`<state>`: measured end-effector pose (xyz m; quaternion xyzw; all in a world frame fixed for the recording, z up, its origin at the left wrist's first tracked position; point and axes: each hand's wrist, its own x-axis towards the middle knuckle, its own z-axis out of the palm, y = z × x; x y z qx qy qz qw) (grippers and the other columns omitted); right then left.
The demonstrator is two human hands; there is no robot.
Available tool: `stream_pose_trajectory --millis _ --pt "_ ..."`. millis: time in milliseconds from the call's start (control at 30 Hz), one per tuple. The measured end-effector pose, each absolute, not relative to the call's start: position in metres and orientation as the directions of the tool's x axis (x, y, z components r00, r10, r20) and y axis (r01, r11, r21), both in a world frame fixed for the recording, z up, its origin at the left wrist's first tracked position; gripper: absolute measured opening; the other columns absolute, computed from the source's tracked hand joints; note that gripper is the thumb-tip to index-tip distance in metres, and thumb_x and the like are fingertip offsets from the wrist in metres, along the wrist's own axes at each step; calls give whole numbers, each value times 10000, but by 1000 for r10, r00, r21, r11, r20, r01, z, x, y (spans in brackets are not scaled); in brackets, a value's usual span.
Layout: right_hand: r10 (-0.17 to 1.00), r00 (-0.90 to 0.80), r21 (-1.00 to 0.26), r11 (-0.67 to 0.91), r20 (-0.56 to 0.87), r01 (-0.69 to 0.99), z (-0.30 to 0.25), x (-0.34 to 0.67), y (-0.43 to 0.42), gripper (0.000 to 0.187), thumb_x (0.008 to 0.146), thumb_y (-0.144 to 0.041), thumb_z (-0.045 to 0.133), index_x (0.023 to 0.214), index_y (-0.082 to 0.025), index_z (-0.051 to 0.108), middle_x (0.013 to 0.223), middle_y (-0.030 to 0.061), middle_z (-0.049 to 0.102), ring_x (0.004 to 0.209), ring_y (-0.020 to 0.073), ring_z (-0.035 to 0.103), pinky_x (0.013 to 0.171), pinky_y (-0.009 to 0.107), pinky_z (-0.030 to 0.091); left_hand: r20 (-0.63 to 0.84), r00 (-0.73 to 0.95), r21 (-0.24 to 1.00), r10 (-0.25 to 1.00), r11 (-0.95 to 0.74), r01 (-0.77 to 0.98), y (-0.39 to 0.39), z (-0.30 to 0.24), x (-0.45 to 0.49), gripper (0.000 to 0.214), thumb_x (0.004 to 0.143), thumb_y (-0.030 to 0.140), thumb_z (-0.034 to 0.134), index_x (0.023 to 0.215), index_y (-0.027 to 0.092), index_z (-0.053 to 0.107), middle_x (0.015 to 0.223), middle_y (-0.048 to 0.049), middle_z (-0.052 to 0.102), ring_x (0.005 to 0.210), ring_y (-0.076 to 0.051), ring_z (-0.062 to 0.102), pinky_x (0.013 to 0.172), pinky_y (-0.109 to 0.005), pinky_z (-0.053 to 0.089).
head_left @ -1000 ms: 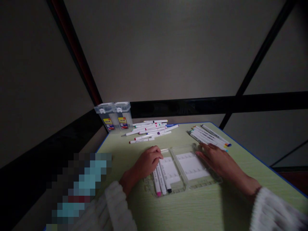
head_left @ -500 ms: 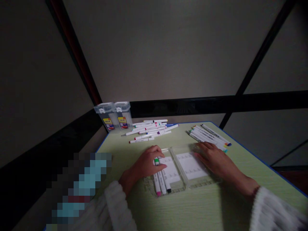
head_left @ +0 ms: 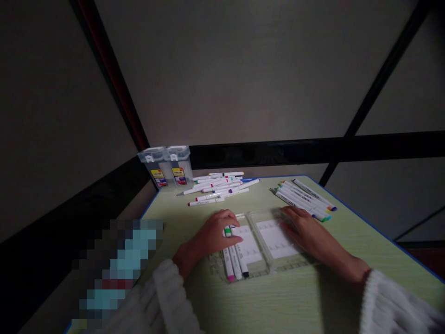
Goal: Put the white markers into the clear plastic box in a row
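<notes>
A clear plastic marker case (head_left: pixel 266 253) lies unfolded on the table, with white paper inserts (head_left: pixel 277 241) in both halves. In its left half, white markers (head_left: pixel 233 260) lie side by side; the ends near me are pink, white and black, and a green band shows under my hand. My left hand (head_left: pixel 213 234) rests over the upper part of these markers, thumb and fingers apart, its palm side hidden. Across the case's right half, my right hand (head_left: pixel 309 232) lies with fingers stretched out at the outer edge, holding nothing visible.
Loose markers (head_left: pixel 222 185) are heaped at the back of the table (head_left: pixel 250 306). Another group of markers (head_left: pixel 306 199) lies beyond my right hand. Two clear lidded boxes (head_left: pixel 167 169) stand at the back left corner, near the wall. A pixelated patch covers the left side.
Both hands stay in almost the same places on the case. My right hand has shifted very slightly left, and the whole view has drifted a little.
</notes>
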<state>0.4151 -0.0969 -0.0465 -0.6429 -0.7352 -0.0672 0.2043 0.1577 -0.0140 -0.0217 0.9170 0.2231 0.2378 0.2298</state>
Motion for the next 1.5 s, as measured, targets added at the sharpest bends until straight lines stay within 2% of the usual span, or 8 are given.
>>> stream_pose_trajectory --millis 200,833,1067,1167,1267,1367,1500 --pt "873 -71 -241 210 483 948 -58 413 -91 306 766 -145 371 1034 -117 515 1067 155 531 993 266 502 870 409 411 333 778 543 533 -783 303 -15 -20 159 198 633 240 659 807 161 610 903 -46 566 882 -165 519 801 -302 418" --pt "880 9 -321 163 475 933 -49 405 -91 279 721 -146 398 975 -106 508 946 167 579 862 257 568 789 368 428 299 774 535 558 -770 348 -11 -17 155 204 607 206 668 796 153 610 888 -55 585 854 -170 536 801 -326 427" --pt "882 19 -333 158 471 930 -48 402 -93 289 746 -176 407 1011 -108 500 950 150 581 855 251 575 771 359 435 351 755 535 554 -780 324 -10 -19 155 261 576 221 697 813 157 610 895 -59 597 853 -174 546 794 -329 433" --pt "882 22 -335 156 472 929 -47 403 -94 274 761 -188 408 1012 -130 499 962 137 583 874 246 570 776 355 437 454 651 552 609 -765 331 -4 -18 154 209 595 234 687 774 158 609 870 -53 597 831 -168 551 784 -323 438" --pt "877 25 -331 155 480 931 -44 402 -96 256 781 -210 404 1011 -150 499 983 131 582 920 255 554 785 365 434 570 409 566 713 -701 434 10 -19 147 47 696 205 577 711 163 593 822 -43 589 821 -158 548 813 -327 427" --pt "865 -2 -314 184 501 931 -39 399 -99 252 797 -228 403 1020 -154 495 1008 136 574 941 268 543 800 382 429 592 234 551 771 -599 581 27 -26 134 112 732 180 497 787 146 588 879 -65 579 881 -173 535 854 -333 415" --pt "856 -63 -290 242 513 926 -33 391 -103 252 804 -213 403 1032 -150 489 1019 131 563 951 263 530 833 399 417 528 158 483 834 -448 752 43 -43 118 287 692 114 472 959 164 564 1044 -69 559 1025 -206 490 934 -373 366"
